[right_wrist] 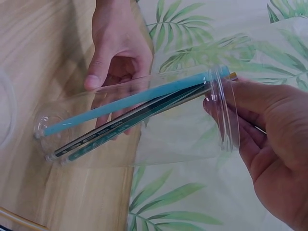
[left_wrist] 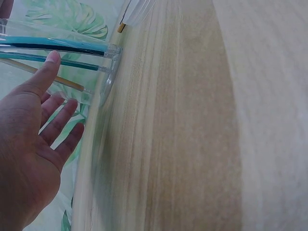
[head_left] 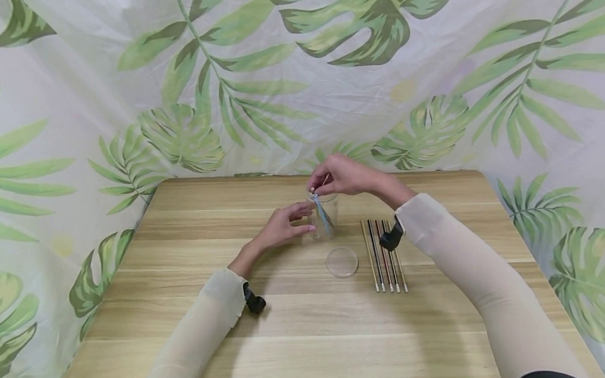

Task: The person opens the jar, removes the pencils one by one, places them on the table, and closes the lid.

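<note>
A clear plastic jar (head_left: 336,212) stands upright near the table's back edge. Inside it lean several pencils, among them a light blue one (right_wrist: 120,103), a black one (right_wrist: 103,130) and a teal one (right_wrist: 125,127). At the jar's mouth, my right hand (head_left: 345,176) has its fingertips together and pinches the top of a pencil; its fingers partly hide that end. My left hand (head_left: 283,224) is beside the jar's left wall, fingers loosely spread and thumb apart, as the left wrist view also shows. Its thumb (left_wrist: 45,72) overlaps the jar there.
A round clear lid (head_left: 342,262) lies on the table just in front of the jar. To the right is a row of several pencils (head_left: 384,256), partly under my right wrist's camera. A leaf-patterned cloth (head_left: 265,99) hangs behind the wooden table (head_left: 298,317).
</note>
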`<state>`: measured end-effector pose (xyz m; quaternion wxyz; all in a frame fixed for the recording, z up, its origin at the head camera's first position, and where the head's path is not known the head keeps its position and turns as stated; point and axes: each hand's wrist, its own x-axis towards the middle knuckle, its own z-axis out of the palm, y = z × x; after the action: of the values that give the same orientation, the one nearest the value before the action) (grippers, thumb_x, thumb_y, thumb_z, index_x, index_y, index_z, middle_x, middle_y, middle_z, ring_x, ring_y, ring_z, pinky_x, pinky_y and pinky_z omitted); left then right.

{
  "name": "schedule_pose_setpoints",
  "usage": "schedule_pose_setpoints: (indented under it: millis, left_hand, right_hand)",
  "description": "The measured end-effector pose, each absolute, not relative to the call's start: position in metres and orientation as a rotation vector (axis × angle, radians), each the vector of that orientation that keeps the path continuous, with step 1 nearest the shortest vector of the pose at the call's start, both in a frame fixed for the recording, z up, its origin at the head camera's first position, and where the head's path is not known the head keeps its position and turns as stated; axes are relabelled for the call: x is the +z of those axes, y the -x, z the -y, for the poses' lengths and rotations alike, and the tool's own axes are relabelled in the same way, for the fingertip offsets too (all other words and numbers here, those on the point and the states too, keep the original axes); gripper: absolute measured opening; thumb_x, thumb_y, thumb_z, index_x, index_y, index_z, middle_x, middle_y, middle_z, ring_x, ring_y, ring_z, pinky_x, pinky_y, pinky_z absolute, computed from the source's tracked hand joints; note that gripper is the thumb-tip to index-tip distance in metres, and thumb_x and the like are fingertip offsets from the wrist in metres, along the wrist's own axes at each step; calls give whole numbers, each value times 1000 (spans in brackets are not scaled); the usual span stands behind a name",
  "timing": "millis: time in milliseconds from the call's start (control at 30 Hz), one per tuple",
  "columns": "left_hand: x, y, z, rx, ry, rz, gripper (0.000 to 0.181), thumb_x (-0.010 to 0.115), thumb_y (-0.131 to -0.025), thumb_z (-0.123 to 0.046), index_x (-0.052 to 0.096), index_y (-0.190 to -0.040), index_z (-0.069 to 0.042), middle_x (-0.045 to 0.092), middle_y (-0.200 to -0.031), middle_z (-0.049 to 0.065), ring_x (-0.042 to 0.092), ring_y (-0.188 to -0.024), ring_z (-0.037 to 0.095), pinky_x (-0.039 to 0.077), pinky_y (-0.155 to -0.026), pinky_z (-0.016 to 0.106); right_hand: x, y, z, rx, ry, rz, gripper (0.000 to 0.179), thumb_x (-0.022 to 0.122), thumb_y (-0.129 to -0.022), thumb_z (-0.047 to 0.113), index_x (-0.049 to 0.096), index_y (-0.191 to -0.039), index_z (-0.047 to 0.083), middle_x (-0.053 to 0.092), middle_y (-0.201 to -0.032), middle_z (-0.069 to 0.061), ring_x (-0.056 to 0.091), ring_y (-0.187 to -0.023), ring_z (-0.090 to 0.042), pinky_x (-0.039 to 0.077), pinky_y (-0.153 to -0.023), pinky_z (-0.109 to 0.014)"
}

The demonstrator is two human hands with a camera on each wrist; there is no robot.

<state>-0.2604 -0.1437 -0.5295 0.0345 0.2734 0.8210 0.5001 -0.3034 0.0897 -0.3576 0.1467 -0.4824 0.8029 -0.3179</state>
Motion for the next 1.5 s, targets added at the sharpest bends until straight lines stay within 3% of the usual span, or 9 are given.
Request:
schedule_pose_setpoints:
  millis: [333,767,1033,1500]
  left_hand:
    - [-530,259,144,1555,-818,-2519,65,84,-93,-13,56,-149,1,63,-146,21,66,-129,37,54,-113,47]
    - [-531,261,145,1521,-830,-2537,59,84,-94,-15,61,-146,-2,64,-147,14,67,-130,31,54,-112,41]
    - [-531,262,144,1524,-842,-2538,60,85,-93,-16,61,-146,-3,64,-147,14,67,-129,32,54,-112,41]
    - [-530,261,144,1508,-835,-2548,60,84,-94,-16,60,-147,-2,64,-147,12,67,-129,29,55,-112,39]
  right_hand:
    - [-363,304,-91,-1035,1375,-2326,12,77,-96,2,80,-107,-2,80,-100,-10,77,-94,-23,66,-89,-39]
    - [-365,302,-93,-1267,1367,-2337,12,76,-95,-3,77,-106,-7,79,-97,-17,77,-88,-28,66,-83,-30]
    - [-362,301,-98,-1382,1321,-2340,14,74,-97,-3,77,-110,-7,78,-100,-18,77,-91,-30,67,-85,-40]
    - [-360,302,-104,-1500,1286,-2351,17,74,-97,-3,77,-114,-5,77,-105,-18,75,-91,-24,65,-81,-26]
